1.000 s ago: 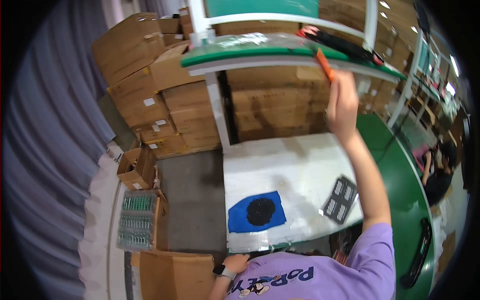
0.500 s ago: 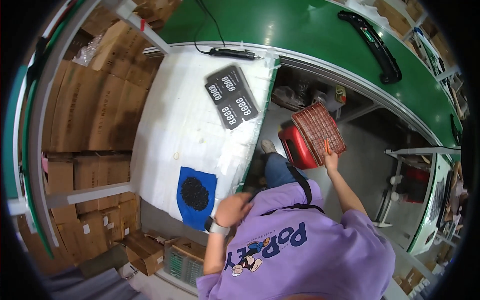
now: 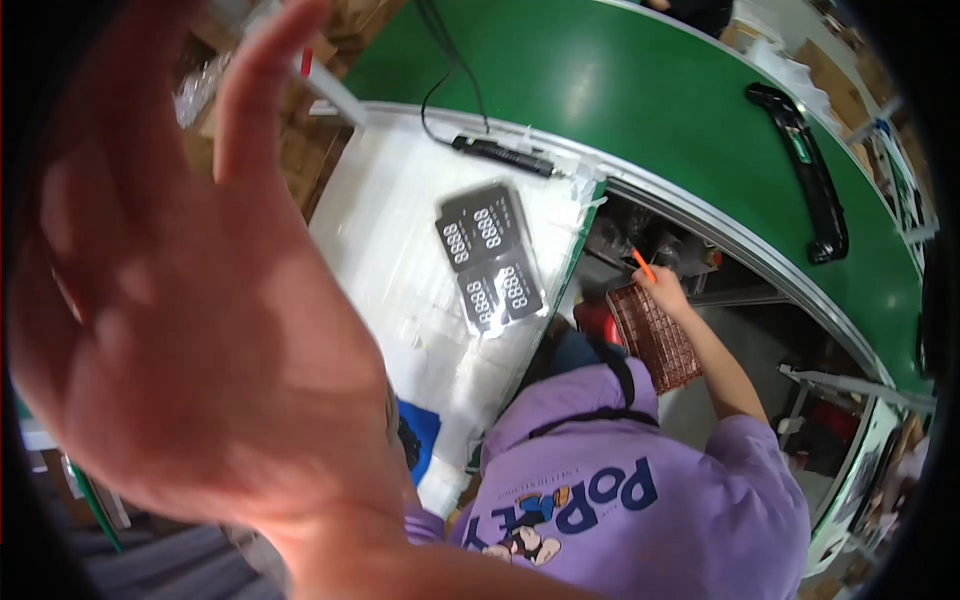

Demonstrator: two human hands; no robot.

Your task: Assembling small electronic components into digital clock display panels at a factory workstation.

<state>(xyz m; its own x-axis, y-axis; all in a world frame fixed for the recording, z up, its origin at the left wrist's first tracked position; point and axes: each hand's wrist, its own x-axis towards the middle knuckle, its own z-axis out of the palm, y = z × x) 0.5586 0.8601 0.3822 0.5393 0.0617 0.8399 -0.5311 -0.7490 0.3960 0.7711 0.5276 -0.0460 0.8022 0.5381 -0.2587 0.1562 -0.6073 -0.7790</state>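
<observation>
My right hand (image 3: 663, 288) is closed round a slim orange stick-like tool (image 3: 643, 265) whose exact kind I cannot make out. It is over the far edge of a reddish-brown pad with a brick-like weave (image 3: 655, 345). A large, blurred bare hand (image 3: 230, 350) fills the left side close up, thumb apart from its fingers. No watch shows on its wrist, so it looks like another person's. Behind it only a bit of my left purple sleeve (image 3: 425, 525) shows; my left hand's fingers are hidden. A partly covered blue cloth (image 3: 422, 438) bears small black pieces.
Dark display panels with digit segments (image 3: 492, 260) lie on the white-covered table (image 3: 365, 185). A corded black powered screwdriver (image 3: 503, 155) rests at its far edge. Across the green bench (image 3: 620, 90) lies a long black curved part (image 3: 805, 175). A red stool-like object (image 3: 598, 322) is under the pad.
The large hand has come in close on the left, covering the blue cloth and my left hand. My right hand has moved farther away with the orange tool. The whole view has shifted.
</observation>
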